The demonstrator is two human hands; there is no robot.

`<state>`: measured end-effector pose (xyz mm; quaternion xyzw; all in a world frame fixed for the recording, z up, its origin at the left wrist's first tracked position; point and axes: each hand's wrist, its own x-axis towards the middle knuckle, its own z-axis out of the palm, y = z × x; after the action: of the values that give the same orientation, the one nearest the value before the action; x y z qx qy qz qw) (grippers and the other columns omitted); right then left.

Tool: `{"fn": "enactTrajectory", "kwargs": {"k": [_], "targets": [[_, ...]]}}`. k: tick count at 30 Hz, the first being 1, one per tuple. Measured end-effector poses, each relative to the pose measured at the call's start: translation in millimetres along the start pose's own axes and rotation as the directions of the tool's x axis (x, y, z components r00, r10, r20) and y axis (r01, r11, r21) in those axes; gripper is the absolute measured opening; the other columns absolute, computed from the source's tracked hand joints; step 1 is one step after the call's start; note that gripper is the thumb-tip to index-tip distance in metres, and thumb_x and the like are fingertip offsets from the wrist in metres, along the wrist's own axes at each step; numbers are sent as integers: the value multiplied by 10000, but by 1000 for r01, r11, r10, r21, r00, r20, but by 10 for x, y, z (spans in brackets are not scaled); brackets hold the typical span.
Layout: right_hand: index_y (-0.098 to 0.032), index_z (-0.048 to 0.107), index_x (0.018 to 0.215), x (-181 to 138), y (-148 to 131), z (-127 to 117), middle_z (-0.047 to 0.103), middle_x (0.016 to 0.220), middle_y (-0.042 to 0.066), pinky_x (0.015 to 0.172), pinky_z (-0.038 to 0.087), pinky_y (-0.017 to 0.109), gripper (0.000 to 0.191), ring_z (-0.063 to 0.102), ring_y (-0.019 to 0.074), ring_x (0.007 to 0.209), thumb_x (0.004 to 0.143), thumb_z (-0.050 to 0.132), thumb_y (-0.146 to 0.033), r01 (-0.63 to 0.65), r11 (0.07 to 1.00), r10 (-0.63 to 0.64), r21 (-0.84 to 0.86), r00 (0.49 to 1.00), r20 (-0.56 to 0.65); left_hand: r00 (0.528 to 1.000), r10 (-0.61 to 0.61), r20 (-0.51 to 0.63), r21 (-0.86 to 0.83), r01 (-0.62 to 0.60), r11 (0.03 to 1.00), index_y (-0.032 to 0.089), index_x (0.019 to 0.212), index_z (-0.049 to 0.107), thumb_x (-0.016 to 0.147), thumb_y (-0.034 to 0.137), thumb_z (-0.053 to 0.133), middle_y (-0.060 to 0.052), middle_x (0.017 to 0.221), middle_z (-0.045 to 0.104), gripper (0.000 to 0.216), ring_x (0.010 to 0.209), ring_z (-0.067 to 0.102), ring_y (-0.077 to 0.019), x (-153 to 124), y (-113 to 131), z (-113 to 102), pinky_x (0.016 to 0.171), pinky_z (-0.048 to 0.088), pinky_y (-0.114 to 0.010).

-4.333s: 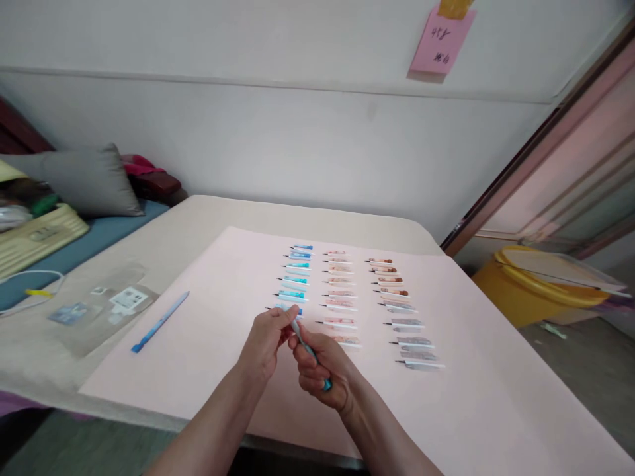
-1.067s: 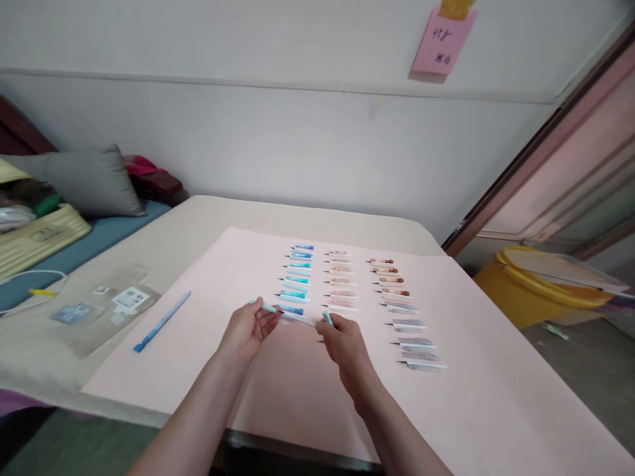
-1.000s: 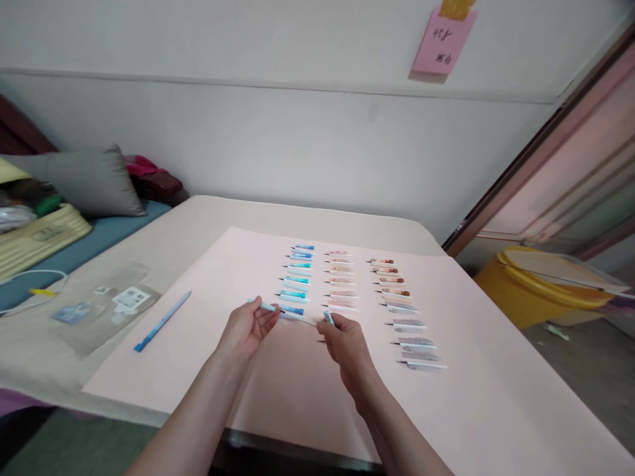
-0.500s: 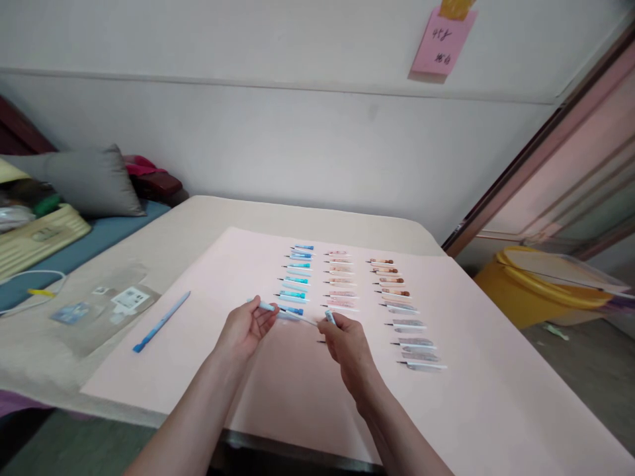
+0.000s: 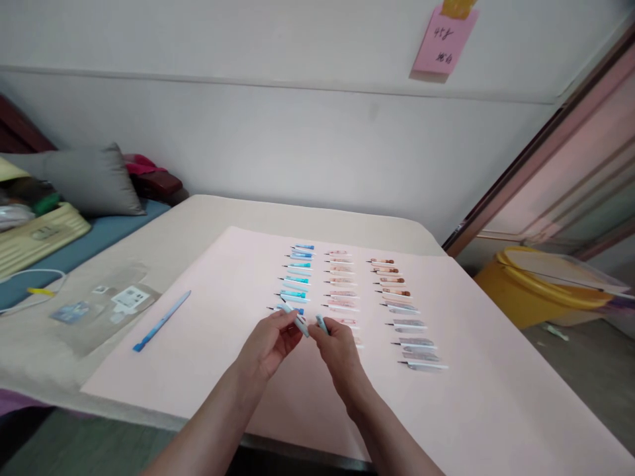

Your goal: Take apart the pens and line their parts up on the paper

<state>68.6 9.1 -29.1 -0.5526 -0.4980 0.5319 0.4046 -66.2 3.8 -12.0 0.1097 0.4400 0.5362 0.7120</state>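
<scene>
In front of me, above the pink sheet (image 5: 208, 383), my two hands meet. My left hand (image 5: 270, 344) pinches a pale blue-white pen (image 5: 301, 324); a thin dark tip points up and to the left from it. My right hand (image 5: 340, 354) is closed on a short light-blue pen piece (image 5: 322, 324), its fingertips against the near end of the pen. Just beyond my fingers lies a column of blue pen parts (image 5: 296, 280) with dark-tipped refills. Pink pen parts (image 5: 341, 293) form a middle column, partly hidden by my right hand.
On the right lie brown pen parts (image 5: 397, 281) and grey ones (image 5: 415, 342). A whole blue pen (image 5: 161, 322) rests at the sheet's left, beside a clear plastic bag (image 5: 106, 311). A yellow bucket (image 5: 526, 291) stands right of the table, a grey cushion (image 5: 94, 185) left.
My hands have come together, the left moving right and slightly down. The long white refill stretched between them before is mostly out of sight now, with only a dark tip showing.
</scene>
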Motion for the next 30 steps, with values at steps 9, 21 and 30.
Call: {"fn": "enactTrajectory", "kwargs": {"k": [9,21,30], "targets": [[-187,412,580,-27,-6,10,315,468,-83,431,197,209,255,255,71,431,735,540,-344,18,999,-16,-37,998,61,992,37,-123,-12,-39,999,109,774,617,674,74,628,-55,719,642,107,609,600,-109,89,106,-81,565,507,-196],[-205,531,942,117,90,241,650,883,61,620,335,269,200,598,201,805,891,338,-205,290,482,-177,-827,956,232,958,-79,-276,11,85,996,110,792,591,694,57,606,-52,670,653,113,561,614,-114,243,313,-519,547,517,-213],[-143,478,978,182,243,440,662,800,118,609,376,315,172,635,255,742,885,338,-177,252,443,-129,-860,968,217,951,-152,-268,87,181,980,99,790,626,647,52,621,-51,687,673,150,570,612,-114,289,213,-510,494,484,-188]]}}
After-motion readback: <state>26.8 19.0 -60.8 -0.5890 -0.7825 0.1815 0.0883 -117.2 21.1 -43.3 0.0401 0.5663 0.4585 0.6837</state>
